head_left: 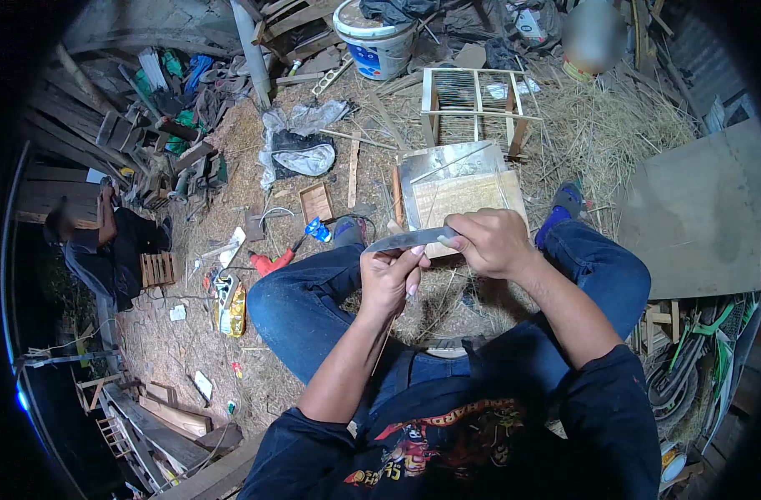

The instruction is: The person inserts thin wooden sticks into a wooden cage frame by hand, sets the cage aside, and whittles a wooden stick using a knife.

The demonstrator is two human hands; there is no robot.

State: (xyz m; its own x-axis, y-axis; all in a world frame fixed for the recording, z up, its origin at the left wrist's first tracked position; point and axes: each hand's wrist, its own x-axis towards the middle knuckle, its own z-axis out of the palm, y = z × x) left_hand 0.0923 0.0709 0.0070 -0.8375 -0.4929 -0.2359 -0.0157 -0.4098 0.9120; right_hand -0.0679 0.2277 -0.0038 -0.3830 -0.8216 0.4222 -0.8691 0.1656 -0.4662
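My right hand (493, 242) is closed round the handle end of a knife (407, 240). Its broad grey blade points left, over the fingertips of my left hand (387, 279). That left hand is closed in a pinch, and a thin strip (381, 348) of what looks like bamboo runs down from it past the wrist. The pinched end is partly hidden by the fingers and the blade. Beyond the hands, a light wooden board (464, 196) lies on a grey sheet (426, 167) between my feet.
A slatted wooden frame (478, 108) stands ahead, near a white bucket (376, 50). A red power tool (272, 263) and a small wooden box (316, 202) lie left. Another person (105, 242) sits far left. A large flat panel (688, 217) is at right.
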